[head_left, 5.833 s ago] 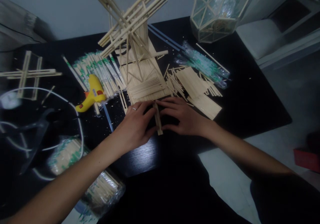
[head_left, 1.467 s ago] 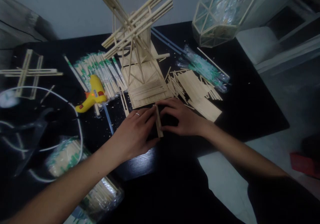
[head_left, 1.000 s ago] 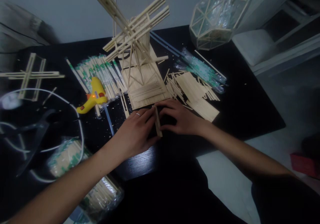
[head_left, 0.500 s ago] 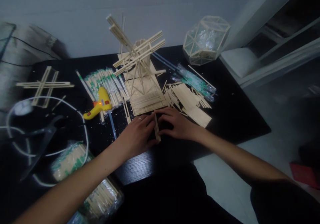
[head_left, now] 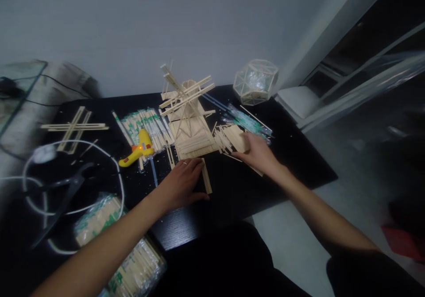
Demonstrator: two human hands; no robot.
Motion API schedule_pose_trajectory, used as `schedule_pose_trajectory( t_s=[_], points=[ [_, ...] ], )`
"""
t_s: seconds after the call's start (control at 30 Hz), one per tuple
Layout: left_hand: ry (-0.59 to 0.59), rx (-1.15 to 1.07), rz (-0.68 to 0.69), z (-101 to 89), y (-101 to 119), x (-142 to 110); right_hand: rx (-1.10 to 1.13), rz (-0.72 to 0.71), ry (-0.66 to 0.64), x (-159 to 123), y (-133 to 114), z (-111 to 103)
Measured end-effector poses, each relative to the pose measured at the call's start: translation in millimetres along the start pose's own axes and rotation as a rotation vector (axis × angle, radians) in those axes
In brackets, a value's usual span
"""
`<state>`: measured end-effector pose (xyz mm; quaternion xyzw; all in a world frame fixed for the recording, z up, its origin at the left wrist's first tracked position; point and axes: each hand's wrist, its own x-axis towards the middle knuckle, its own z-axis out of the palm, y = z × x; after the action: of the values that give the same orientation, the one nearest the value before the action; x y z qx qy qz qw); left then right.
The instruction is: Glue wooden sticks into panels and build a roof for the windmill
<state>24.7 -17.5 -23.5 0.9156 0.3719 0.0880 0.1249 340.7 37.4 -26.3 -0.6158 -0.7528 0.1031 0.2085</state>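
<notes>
My left hand point(head_left: 186, 183) rests on the black table with its thumb stretched out, its fingertips against the upper end of a narrow strip of wooden sticks point(head_left: 206, 178). To the right, my right hand point(head_left: 260, 156) has its thumb and fingers around the near end of a flat panel of joined sticks point(head_left: 235, 136). Part of another panel is hidden beneath that hand. Just beyond both hands stands a windmill-like model point(head_left: 189, 111) of sticks with crossed blades, on a stick base point(head_left: 195, 145) with loose sticks lying on it.
A yellow glue gun point(head_left: 142, 147) lies on wrapped chopsticks point(head_left: 157, 126) to the left. Nearer are pliers point(head_left: 71, 186), a white cable point(head_left: 121, 186) and a large chopstick pack point(head_left: 141, 261). A crossed stick frame point(head_left: 75, 126) lies far left; a faceted stick-framed object point(head_left: 255, 82) stands back right.
My right hand has left the narrow strip and moved right onto the panel. My left hand stays by the strip, its thumb now apart from it. The camera view has shifted.
</notes>
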Motion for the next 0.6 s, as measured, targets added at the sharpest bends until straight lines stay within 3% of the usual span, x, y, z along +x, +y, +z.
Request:
schedule_pose_trajectory(
  t_s=[0.17, 0.33, 0.5, 0.6],
  points=[
    [0.021, -0.048, -0.005, 3.6, -6, -2, -0.01, 0.023, 0.039, 2, -4, 6],
    [0.014, -0.069, -0.016, 3.7, -7, -2, -0.009, 0.05, 0.091, 9, -5, -7],
    [0.02, -0.056, -0.012, 2.5, -5, -2, 0.005, 0.144, 0.296, 14, 1, -25],
    [0.027, -0.051, -0.013, 2.0, -4, -1, 0.037, 0.119, 0.4, 14, -2, -26]
  ],
)
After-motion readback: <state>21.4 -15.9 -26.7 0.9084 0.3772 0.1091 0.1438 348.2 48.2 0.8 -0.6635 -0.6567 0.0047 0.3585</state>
